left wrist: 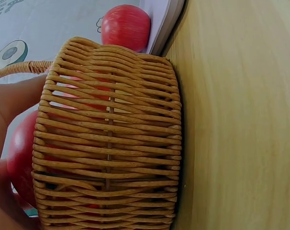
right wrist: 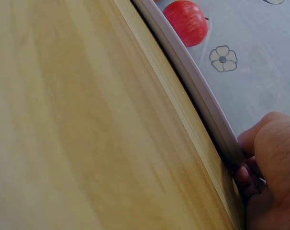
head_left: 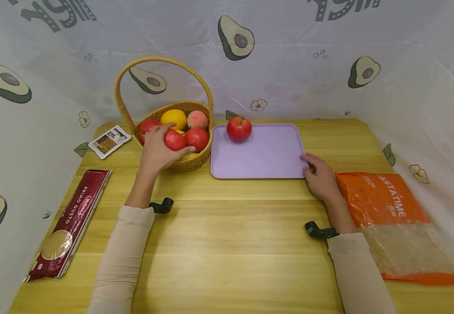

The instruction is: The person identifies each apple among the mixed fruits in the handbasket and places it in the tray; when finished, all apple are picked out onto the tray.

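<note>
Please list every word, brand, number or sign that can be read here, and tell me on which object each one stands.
"PRIMO GUSTO": dark red packet; the oval logo is too small to read surely.
"ASTATIME": orange bag; the smaller marks beneath are blurred.
White pouch: print too small to read.
Backdrop cloth: large grey lettering, cut off, unreadable.
Tray and basket: no text visible.

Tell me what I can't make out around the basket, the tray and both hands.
Inside bottom of the basket: covered by fruit in the head view.
Left hand: cut off by the left edge of the left wrist view.
Right hand: cut off by the right edge of the right wrist view.
Tray underside: hidden by its own top in the head view.
</note>
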`<action>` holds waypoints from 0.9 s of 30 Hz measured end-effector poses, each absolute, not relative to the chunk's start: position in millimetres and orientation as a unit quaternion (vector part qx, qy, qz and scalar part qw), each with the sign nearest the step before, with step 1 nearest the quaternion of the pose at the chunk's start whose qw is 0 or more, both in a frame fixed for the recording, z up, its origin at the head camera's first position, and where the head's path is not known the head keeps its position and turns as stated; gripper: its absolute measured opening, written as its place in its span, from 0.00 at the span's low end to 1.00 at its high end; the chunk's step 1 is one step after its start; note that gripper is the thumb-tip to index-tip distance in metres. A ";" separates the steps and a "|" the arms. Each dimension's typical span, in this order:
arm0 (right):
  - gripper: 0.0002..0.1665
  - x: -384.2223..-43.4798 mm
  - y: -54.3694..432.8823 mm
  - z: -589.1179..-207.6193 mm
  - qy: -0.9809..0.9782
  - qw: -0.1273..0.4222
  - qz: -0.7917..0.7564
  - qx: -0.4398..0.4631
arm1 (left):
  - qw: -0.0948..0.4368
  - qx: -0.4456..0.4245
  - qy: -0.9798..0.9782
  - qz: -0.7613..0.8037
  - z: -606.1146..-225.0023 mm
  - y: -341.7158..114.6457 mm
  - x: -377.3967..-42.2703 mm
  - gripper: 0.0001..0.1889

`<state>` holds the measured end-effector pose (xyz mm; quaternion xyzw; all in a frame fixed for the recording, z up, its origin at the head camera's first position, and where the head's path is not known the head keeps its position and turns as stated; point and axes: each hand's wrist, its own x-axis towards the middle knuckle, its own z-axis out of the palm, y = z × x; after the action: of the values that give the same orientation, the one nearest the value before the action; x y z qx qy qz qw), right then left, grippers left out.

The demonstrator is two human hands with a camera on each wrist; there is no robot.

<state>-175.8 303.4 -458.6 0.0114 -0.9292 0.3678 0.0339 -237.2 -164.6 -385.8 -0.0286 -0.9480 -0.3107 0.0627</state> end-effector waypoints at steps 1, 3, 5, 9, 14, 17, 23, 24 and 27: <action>0.27 -175.8 303.2 -458.6 -0.929 0.035 0.368 0.012 | 0.064 -0.030 -0.948 -0.311 -385.7 -165.0 -237.0 0.51; 0.27 -175.6 302.8 -458.7 -0.929 0.035 0.367 0.011 | 0.066 -0.032 -0.947 -0.313 -385.4 -165.8 -236.6 0.50; 0.27 -175.5 302.6 -458.8 -0.930 0.035 0.367 0.009 | 0.063 -0.032 -0.946 -0.317 -384.9 -166.9 -235.9 0.49; 0.27 -175.5 302.6 -458.7 -0.929 0.030 0.368 0.005 | 0.057 -0.020 -0.945 -0.322 -384.5 -169.1 -234.4 0.48; 0.28 -176.3 303.9 -460.1 -0.931 0.027 0.364 0.007 | 0.067 -0.015 -0.943 -0.325 -385.1 -170.4 -232.9 0.46; 0.28 -176.7 305.1 -460.9 -0.933 0.025 0.360 0.006 | 0.077 -0.014 -0.939 -0.335 -384.7 -170.1 -231.5 0.45; 0.28 -176.7 303.8 -460.5 -0.932 0.026 0.361 0.005 | 0.112 0.002 -0.930 -0.350 -384.5 -170.3 -229.5 0.44; 0.28 -176.6 303.3 -460.5 -0.932 0.027 0.362 0.005 | 0.120 0.004 -0.927 -0.354 -384.5 -170.3 -229.4 0.43; 0.28 -177.1 302.1 -461.0 -0.931 0.028 0.364 0.004 | 0.141 0.002 -0.918 -0.370 -384.3 -169.9 -228.3 0.42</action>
<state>-177.1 302.1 -461.0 0.0041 -0.9311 0.3638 0.0278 -228.3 -169.9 -384.3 0.0019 -0.9182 -0.3701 0.1411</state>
